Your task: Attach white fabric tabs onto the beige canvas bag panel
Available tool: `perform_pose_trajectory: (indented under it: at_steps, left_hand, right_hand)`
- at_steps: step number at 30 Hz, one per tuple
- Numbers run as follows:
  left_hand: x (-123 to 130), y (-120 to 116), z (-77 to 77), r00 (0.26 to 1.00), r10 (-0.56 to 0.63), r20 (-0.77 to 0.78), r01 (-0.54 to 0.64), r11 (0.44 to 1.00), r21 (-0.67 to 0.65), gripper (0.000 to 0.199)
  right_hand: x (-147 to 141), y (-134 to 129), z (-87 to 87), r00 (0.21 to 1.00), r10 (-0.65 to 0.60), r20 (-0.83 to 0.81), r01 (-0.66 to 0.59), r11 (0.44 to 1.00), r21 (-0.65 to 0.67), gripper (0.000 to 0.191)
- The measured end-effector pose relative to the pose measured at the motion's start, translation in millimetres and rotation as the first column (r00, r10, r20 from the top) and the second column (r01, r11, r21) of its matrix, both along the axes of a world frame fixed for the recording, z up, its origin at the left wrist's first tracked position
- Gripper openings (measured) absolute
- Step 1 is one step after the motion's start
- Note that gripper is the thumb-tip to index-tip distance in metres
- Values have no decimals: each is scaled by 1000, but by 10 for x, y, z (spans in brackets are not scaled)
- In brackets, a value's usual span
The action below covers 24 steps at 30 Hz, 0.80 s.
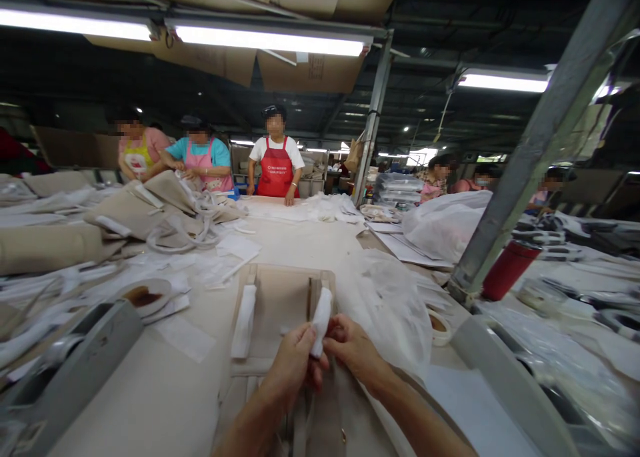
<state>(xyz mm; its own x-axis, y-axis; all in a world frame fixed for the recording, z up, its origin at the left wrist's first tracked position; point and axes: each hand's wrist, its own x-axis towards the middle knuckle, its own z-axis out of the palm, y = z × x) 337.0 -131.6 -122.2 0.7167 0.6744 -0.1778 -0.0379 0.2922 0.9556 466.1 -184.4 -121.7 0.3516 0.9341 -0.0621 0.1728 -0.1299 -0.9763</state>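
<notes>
A beige bag (283,303) lies flat on the table in front of me, its upper end away from me. Two straps on it carry white wrapping; the left white-wrapped strap (245,320) lies untouched. My left hand (295,360) is closed round the lower part of the right white wrapping (322,315), thumb on top. My right hand (353,350) pinches the same wrapping from its right side, fingertips pressed together near its lower end. The fingers beneath the wrapping are partly hidden.
Grey tape dispensers (95,357) stand left and right. A sheer white plastic bag (383,303) lies beside the beige bag. Beige bags with straps (165,210) are heaped at left. A metal post (530,150) and red cylinder (510,270) stand right; a co-worker in a red apron (275,167) faces me.
</notes>
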Motion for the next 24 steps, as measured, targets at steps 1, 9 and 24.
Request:
perform_pose_trajectory:
  at_steps: [1, 9, 24]
  left_hand:
    - [5, -2, 2, 1000, 6, -11, -6, 1000, 18, 72]
    - [23, -11, -4, 999, 26, -30, -22, 992, 121, 77]
    - [51, 0, -48, 971, 178, 157, -193, 977, 87, 106]
  right_hand:
    - [3, 11, -15, 999, -22, 37, 21, 999, 27, 23]
    - [-88, -25, 91, 1000, 11, 8, -11, 997, 73, 14]
    - [-285, 193, -132, 421, 264, -868, -181, 962, 204, 29]
